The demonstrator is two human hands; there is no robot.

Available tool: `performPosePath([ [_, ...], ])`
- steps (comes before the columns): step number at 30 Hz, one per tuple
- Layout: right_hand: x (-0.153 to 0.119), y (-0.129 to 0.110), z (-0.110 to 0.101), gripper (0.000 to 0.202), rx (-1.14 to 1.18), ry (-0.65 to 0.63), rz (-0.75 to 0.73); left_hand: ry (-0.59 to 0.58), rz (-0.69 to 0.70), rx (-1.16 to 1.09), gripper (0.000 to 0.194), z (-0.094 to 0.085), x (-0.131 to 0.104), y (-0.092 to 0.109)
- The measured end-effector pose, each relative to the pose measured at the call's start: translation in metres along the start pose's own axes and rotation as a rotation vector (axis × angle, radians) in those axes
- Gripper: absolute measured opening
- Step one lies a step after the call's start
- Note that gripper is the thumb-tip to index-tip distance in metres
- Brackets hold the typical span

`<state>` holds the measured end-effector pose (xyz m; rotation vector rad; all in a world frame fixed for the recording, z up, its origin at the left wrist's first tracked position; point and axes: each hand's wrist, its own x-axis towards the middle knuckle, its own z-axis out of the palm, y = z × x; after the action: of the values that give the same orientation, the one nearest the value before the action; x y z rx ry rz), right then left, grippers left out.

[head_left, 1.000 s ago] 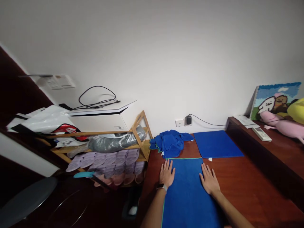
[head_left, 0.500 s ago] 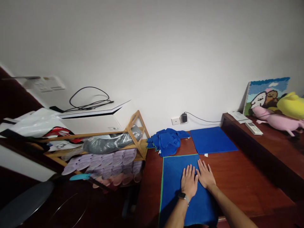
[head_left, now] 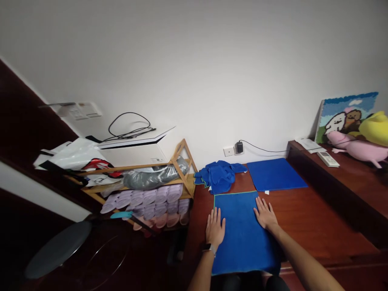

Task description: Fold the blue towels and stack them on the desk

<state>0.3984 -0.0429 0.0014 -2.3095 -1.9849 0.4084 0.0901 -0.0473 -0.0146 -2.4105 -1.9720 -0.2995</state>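
A blue cloth with green edging (head_left: 241,234) lies spread flat on the brown wooden table (head_left: 309,226), its near end reaching the table's front edge. My left hand (head_left: 216,228) rests flat on the cloth's left edge, fingers stretched out, a watch on the wrist. On the opposite edge lies my right hand (head_left: 265,214), palm down with the fingers apart. Neither hand grips anything. Behind the cloth, at the left, sits a crumpled heap of blue cloths (head_left: 218,176). To its right, a flat blue cloth (head_left: 275,174) with a white tag lies against the wall.
A wooden rack (head_left: 184,161) with lilac slippers (head_left: 148,198) and a white box (head_left: 136,153) stands left of the table. On the raised surface at the right are a remote control (head_left: 329,159), a pink plush toy (head_left: 357,148) and a picture (head_left: 348,117). A plugged-in black adapter (head_left: 239,147) sits on the wall.
My left hand has slid left from the cloth's middle to its left edge, so the hands are farther apart. My right hand stays near the right edge. The view has shifted slightly.
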Motion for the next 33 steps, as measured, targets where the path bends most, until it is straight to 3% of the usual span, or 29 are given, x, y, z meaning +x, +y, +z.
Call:
performPosePath([
  [3, -0.017, -0.001, -0.003, 0.072, 0.013, 0.028, 0.004, 0.005, 0.007, 0.009, 0.059, -0.012, -0.001, 0.005],
  [6, -0.046, 0.004, 0.012, 0.073, 0.054, 0.127, -0.020, 0.068, 0.069, 0.000, 0.057, -0.018, -0.009, 0.016],
  [10, -0.075, 0.011, 0.034, 0.072, 0.061, 0.104, -0.057, 0.100, 0.263, -0.106, 0.059, -0.006, -0.029, 0.073],
  [13, -0.080, 0.012, 0.035, 0.071, 0.038, 0.069, -0.055, 0.061, 0.370, -0.204, 0.060, 0.006, -0.038, 0.122],
  [15, -0.079, 0.011, 0.031, 0.071, 0.034, 0.064, -0.053, 0.044, 0.363, -0.231, 0.060, 0.010, -0.040, 0.134],
  [17, -0.078, 0.011, 0.028, 0.070, 0.033, 0.061, -0.052, 0.036, 0.322, -0.223, 0.059, 0.009, -0.041, 0.121],
  [22, -0.080, 0.010, 0.025, 0.071, 0.026, 0.064, -0.050, -0.021, 0.120, -0.085, 0.060, -0.004, -0.059, 0.030],
  [25, -0.081, 0.010, 0.025, 0.070, 0.035, 0.068, -0.050, -0.029, 0.076, -0.034, 0.061, -0.010, -0.072, -0.005],
  [27, -0.081, 0.011, 0.025, 0.070, 0.036, 0.072, -0.052, -0.025, 0.081, -0.022, 0.061, -0.011, -0.076, -0.012],
  [33, -0.081, 0.010, 0.024, 0.070, 0.015, 0.055, -0.045, -0.042, 0.080, -0.039, 0.062, -0.012, -0.075, -0.004],
])
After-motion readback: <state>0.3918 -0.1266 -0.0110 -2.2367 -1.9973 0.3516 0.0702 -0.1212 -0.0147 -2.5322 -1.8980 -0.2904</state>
